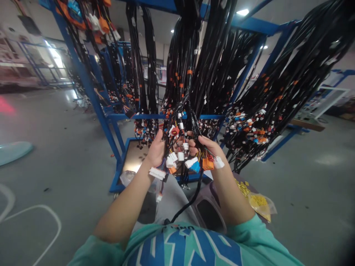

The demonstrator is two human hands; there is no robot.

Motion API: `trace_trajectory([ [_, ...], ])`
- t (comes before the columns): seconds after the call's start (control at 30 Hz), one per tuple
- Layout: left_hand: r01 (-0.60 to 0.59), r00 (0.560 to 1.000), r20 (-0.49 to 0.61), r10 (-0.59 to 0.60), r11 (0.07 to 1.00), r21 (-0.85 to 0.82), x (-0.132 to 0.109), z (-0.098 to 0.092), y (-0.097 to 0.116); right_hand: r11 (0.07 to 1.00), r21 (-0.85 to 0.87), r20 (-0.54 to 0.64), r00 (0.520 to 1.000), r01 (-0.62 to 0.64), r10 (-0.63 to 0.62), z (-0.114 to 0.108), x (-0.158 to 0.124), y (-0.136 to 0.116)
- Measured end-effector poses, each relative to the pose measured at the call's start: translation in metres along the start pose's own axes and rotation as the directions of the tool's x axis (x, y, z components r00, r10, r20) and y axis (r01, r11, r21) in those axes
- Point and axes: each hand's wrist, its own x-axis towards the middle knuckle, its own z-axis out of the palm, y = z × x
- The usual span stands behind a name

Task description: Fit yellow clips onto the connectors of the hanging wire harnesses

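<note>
Black wire harnesses hang in thick bundles from a blue metal rack. My left hand grips one bundle from the left, just below where it narrows. My right hand holds the same bundle from the right, fingers curled among the wires. White, orange and blue plastic connectors dangle from the bundle between and below both hands. A white multi-pin connector hangs beside my left wrist. A black cable trails down toward my lap.
More harness bundles with coloured connectors hang to the right. A clear bag of yellow parts lies by my right forearm. The rack's blue base frame stands on a grey concrete floor with white painted lines.
</note>
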Motion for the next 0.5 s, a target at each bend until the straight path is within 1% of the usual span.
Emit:
trace_trajectory([
  [0.1,0.006,1.000,-0.011,-0.006,1.000,-0.002,-0.001,0.005,-0.001,0.998,-0.055,-0.038,0.999,0.024,-0.026,0.000,-0.002,-0.001],
  [0.2,0.007,1.000,-0.008,-0.007,1.000,0.012,-0.001,0.003,-0.001,0.991,-0.126,-0.109,0.993,0.038,-0.052,0.001,-0.002,0.001],
  [0.27,0.010,1.000,0.000,-0.010,1.000,0.026,-0.002,-0.001,-0.002,0.982,-0.177,-0.181,0.978,0.067,-0.099,0.005,-0.001,0.003],
  [0.33,0.024,1.000,0.007,-0.024,0.999,0.035,-0.003,-0.007,-0.002,0.969,-0.211,-0.244,0.953,0.127,-0.178,0.009,0.002,0.006],
  [0.4,0.055,0.998,0.013,-0.056,0.998,0.043,-0.004,-0.012,-0.003,0.959,-0.209,-0.278,0.929,0.190,-0.244,0.014,0.005,0.010],
  [0.43,0.071,0.997,0.017,-0.072,0.996,0.045,-0.004,-0.012,-0.003,0.960,-0.196,-0.282,0.925,0.202,-0.252,0.015,0.007,0.011],
  [0.5,0.092,0.996,0.012,-0.092,0.995,0.035,-0.005,-0.011,-0.002,0.972,-0.149,-0.273,0.937,0.182,-0.217,0.017,0.010,0.014],
])
